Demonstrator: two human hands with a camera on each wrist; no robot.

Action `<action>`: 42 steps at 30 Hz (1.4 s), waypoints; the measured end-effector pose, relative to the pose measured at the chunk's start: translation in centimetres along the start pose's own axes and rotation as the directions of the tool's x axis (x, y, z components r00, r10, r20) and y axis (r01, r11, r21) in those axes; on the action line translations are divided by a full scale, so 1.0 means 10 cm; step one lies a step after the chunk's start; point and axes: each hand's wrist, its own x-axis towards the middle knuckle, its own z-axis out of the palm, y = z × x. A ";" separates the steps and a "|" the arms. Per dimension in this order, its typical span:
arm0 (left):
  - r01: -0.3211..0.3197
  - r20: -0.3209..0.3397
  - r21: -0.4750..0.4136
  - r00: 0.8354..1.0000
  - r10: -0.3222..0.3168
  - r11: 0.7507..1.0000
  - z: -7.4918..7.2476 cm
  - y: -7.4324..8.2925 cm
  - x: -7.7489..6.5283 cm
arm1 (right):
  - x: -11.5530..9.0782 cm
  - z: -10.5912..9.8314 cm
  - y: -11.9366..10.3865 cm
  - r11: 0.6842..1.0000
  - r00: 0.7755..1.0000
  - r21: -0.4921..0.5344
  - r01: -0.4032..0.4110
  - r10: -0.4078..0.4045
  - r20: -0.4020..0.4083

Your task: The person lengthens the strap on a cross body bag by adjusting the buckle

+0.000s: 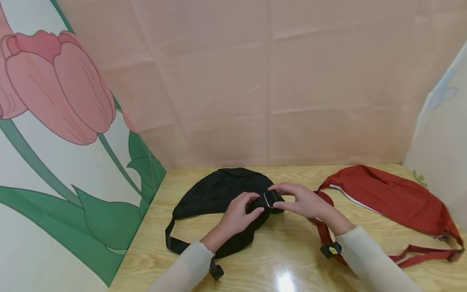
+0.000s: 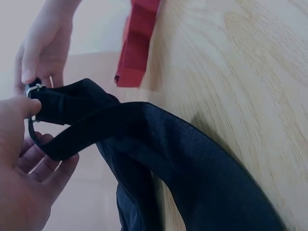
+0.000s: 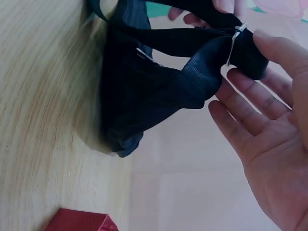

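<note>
A black waist bag [image 1: 222, 190] lies on the table, its webbing strap [image 2: 144, 120] lifted off the wood in a loop. On the strap sits a silver metal slider [image 3: 236, 36]. My left hand [image 1: 237, 215] pinches the webbing just left of the slider between thumb and fingers. From the other side, my right hand [image 1: 300, 200] holds the short strap loop at the slider, thumb on one face and fingertips on the other. In the right wrist view a pale zipper edge [image 3: 149, 57] shows on the bag.
A red waist bag [image 1: 394, 198] lies at the right, its red strap [image 1: 427, 250] trailing in front and under my right forearm. The wooden table [image 1: 292, 251] meets a pinkish backdrop [image 1: 270, 101] behind. A tulip-printed panel [image 1: 73, 162] stands at the left.
</note>
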 end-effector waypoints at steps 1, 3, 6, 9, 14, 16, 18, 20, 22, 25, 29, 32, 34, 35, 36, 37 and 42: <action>-0.001 0.004 0.003 1.000 0.001 1.000 0.00 0.01 0.01 | 0.00 -0.01 -0.01 1.000 1.000 -0.001 -0.001 0.001 0.001; 0.002 0.010 0.007 1.000 -0.002 1.000 0.02 0.02 0.02 | 0.01 -0.01 -0.02 1.000 1.000 0.013 -0.012 0.012 0.001; 0.017 0.019 -0.015 1.000 -0.016 1.000 0.04 0.06 0.05 | 0.01 -0.02 -0.03 0.998 1.000 0.052 -0.026 0.026 -0.001; 0.042 0.017 -0.034 0.999 -0.042 0.999 0.07 0.08 0.06 | 0.00 -0.01 -0.03 0.997 1.000 0.074 -0.028 0.028 -0.002; 0.060 -0.018 -0.054 0.998 -0.062 0.997 0.11 0.09 0.07 | -0.01 0.00 -0.03 0.994 0.999 0.099 -0.041 0.041 0.009; 0.056 -0.034 -0.052 0.998 -0.057 0.997 0.12 0.09 0.07 | -0.01 0.00 -0.03 0.993 0.999 0.109 -0.043 0.042 0.015; 0.044 -0.045 -0.043 0.998 -0.046 0.998 0.12 0.10 0.08 | -0.01 0.00 -0.03 0.992 0.999 0.117 -0.043 0.041 0.019; 0.031 -0.055 -0.030 0.998 -0.033 0.999 0.13 0.10 0.08 | -0.01 0.00 -0.03 0.991 0.999 0.124 -0.044 0.042 0.023; 0.016 -0.063 -0.014 0.998 -0.017 1.000 0.13 0.11 0.08 | 0.00 0.00 -0.03 0.990 0.999 0.133 -0.045 0.042 0.025; 0.000 -0.070 0.005 0.998 0.001 1.000 0.12 0.12 0.08 | 0.00 0.00 -0.02 0.988 0.999 0.149 -0.044 0.041 0.025; -0.010 -0.071 0.018 0.997 0.011 1.000 0.12 0.13 0.08 | -0.02 0.01 -0.01 0.983 0.999 0.179 -0.050 0.048 0.016; -0.010 -0.071 0.027 0.997 0.012 1.000 0.11 0.14 0.07 | -0.03 0.01 0.00 0.978 0.998 0.199 -0.061 0.062 0.003; -0.007 -0.069 0.032 0.998 0.009 0.999 0.10 0.15 0.07 | -0.04 0.01 0.01 0.976 0.998 0.208 -0.065 0.067 -0.003; -0.006 -0.068 0.033 0.998 0.008 0.999 0.09 0.15 0.06 | -0.04 0.01 0.01 0.976 0.998 0.210 -0.064 0.066 -0.005; -0.006 -0.068 0.033 0.998 0.009 0.999 0.09 0.16 0.06 | -0.05 0.01 0.02 0.976 0.998 0.211 -0.059 0.063 -0.008; -0.008 -0.068 0.030 0.998 0.010 1.000 0.08 0.16 0.05 | -0.05 0.01 0.03 0.976 0.998 0.210 -0.055 0.059 -0.012; -0.033 -0.085 0.016 0.996 0.035 0.999 0.06 0.15 0.03 | -0.07 -0.02 0.05 0.978 0.999 0.203 -0.034 0.040 -0.023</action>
